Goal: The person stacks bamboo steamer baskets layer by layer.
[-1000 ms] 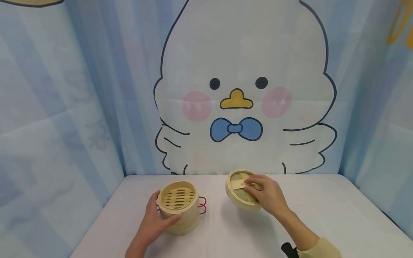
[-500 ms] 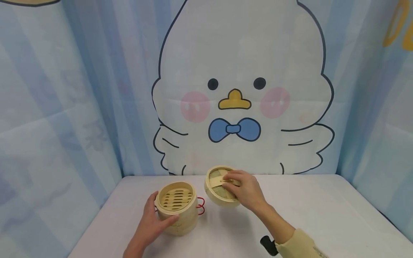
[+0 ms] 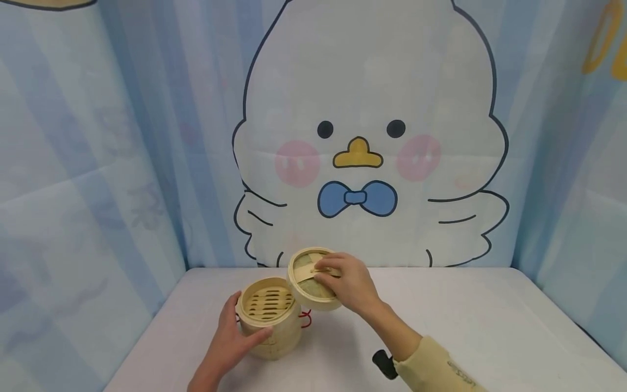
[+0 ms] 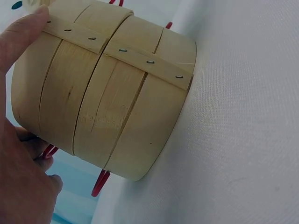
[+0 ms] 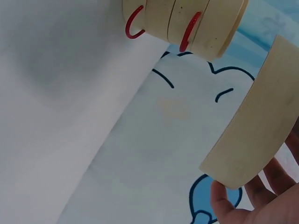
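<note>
On the table at left centre, a two-tier bamboo steamer (image 3: 276,335) stands upright with its slatted top uncovered. My left hand (image 3: 230,338) grips its left side, thumb across the front and fingers round the back. In the left wrist view the stacked tiers of the steamer (image 4: 112,88) show stapled seams and red loops. By the handle strip on its top, my right hand (image 3: 351,286) pinches the round bamboo lid (image 3: 302,268). Raised and tilted, the lid overlaps the steamer's right rim in the head view. The right wrist view has the lid's side (image 5: 254,121) apart from the steamer (image 5: 184,21).
A white cloth covers the table (image 3: 441,321). Behind it hangs a curtain (image 3: 357,234) printed with a white cartoon bird. Red loops (image 3: 306,319) stick out from the steamer's right side. A black object (image 3: 384,363) sits by the right sleeve (image 3: 431,365).
My right hand has carried the lid leftward, from well right of the steamer to its right rim. The left hand and the steamer have stayed in place.
</note>
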`<control>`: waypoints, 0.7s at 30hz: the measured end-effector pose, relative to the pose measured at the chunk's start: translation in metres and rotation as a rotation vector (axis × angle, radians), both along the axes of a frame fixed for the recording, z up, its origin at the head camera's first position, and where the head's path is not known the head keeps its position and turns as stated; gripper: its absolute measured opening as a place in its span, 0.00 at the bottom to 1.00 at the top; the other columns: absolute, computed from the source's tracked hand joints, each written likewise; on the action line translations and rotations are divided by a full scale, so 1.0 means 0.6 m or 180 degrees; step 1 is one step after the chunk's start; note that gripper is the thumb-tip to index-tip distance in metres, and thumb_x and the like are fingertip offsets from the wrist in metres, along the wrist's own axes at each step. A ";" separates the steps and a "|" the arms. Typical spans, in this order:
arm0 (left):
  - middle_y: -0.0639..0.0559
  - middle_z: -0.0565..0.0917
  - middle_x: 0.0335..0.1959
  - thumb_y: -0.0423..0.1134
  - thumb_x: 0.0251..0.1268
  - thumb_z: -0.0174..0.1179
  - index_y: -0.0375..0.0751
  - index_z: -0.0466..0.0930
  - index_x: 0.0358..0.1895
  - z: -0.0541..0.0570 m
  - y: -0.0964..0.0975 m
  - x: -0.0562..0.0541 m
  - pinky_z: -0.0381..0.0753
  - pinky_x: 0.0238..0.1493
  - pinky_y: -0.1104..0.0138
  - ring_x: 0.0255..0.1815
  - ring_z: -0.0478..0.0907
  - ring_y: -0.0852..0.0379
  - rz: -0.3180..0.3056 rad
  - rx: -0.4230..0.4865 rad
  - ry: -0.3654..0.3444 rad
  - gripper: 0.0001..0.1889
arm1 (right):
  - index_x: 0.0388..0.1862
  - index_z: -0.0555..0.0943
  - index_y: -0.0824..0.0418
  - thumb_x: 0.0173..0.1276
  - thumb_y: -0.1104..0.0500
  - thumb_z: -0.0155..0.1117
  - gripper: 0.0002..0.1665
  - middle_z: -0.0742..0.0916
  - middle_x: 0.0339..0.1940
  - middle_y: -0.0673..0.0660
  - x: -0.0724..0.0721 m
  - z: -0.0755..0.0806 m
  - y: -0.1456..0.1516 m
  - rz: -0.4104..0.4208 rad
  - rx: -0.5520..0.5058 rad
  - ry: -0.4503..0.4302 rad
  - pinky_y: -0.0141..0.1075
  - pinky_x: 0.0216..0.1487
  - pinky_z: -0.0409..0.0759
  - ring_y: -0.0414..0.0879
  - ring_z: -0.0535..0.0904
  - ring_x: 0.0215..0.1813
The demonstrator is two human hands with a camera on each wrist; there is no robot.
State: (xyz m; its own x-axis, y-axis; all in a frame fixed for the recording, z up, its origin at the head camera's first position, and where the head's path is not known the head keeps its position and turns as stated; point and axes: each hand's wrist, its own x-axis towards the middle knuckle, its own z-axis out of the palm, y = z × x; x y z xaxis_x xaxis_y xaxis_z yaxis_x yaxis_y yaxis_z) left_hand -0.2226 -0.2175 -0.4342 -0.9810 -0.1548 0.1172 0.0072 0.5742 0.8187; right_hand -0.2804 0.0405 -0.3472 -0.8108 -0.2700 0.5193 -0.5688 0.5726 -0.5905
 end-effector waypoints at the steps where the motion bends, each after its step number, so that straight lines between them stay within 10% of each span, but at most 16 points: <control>1: 0.28 0.54 0.75 0.57 0.49 0.78 0.30 0.45 0.77 0.000 -0.001 0.000 0.54 0.72 0.36 0.76 0.52 0.31 -0.0006 0.0004 0.0004 0.63 | 0.40 0.90 0.58 0.63 0.58 0.76 0.08 0.88 0.50 0.56 0.000 0.001 -0.005 0.0031 0.0010 0.0018 0.53 0.61 0.78 0.58 0.81 0.58; 21: 0.31 0.58 0.74 0.57 0.48 0.79 0.32 0.48 0.76 -0.003 -0.007 0.000 0.60 0.70 0.37 0.74 0.57 0.34 -0.0051 0.0128 0.0101 0.61 | 0.44 0.90 0.57 0.65 0.56 0.74 0.10 0.87 0.53 0.56 0.003 0.002 -0.082 0.0207 0.0154 -0.0153 0.52 0.60 0.79 0.55 0.80 0.59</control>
State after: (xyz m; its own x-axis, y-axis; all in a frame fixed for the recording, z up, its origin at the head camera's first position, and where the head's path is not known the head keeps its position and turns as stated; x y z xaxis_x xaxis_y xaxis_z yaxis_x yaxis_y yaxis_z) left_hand -0.2227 -0.2215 -0.4361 -0.9793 -0.1442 0.1422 0.0424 0.5404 0.8403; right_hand -0.2785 -0.0087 -0.3459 -0.8145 -0.3466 0.4653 -0.5773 0.5640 -0.5905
